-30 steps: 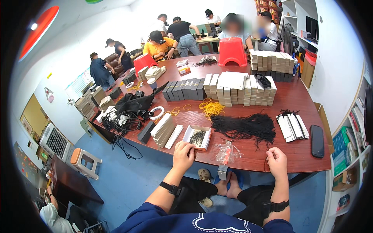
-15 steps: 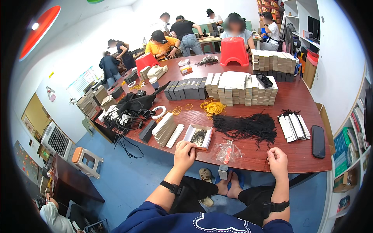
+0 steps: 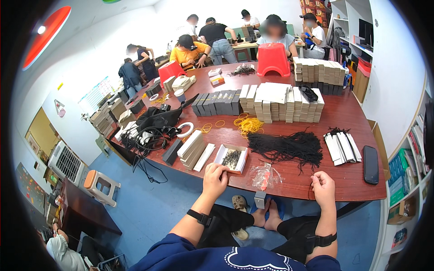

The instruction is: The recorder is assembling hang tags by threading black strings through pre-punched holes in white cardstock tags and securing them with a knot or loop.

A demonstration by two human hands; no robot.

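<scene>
At the table's near edge, my left hand [image 3: 215, 179] has its fingers curled against the near left corner of a small open box [image 3: 244, 163]. Small black and metallic-looking pieces [image 3: 231, 158] lie inside that box. Farther right, my right hand [image 3: 323, 184] is closed in a pinch, with a thin black cord [image 3: 312, 181] at its fingertips. A big bundle of black cords [image 3: 289, 148] is spread beyond it. Between my hands lies a crumpled clear plastic bag [image 3: 266, 177] with something orange-red in it. Below the table edge, a small grey block [image 3: 260, 198] shows above my feet.
Left of the box stand pale card stacks [image 3: 191, 150] and a dark block [image 3: 172, 152]. Yellow rubber bands [image 3: 248, 125] lie farther in, before rows of grey and white stacks [image 3: 289, 104]. White strips [image 3: 342, 149] and a black phone [image 3: 370, 165] are at right. Several people work behind.
Both my hands and the things near them stay in place. At the far left, the people in dark clothes have shifted slightly.
</scene>
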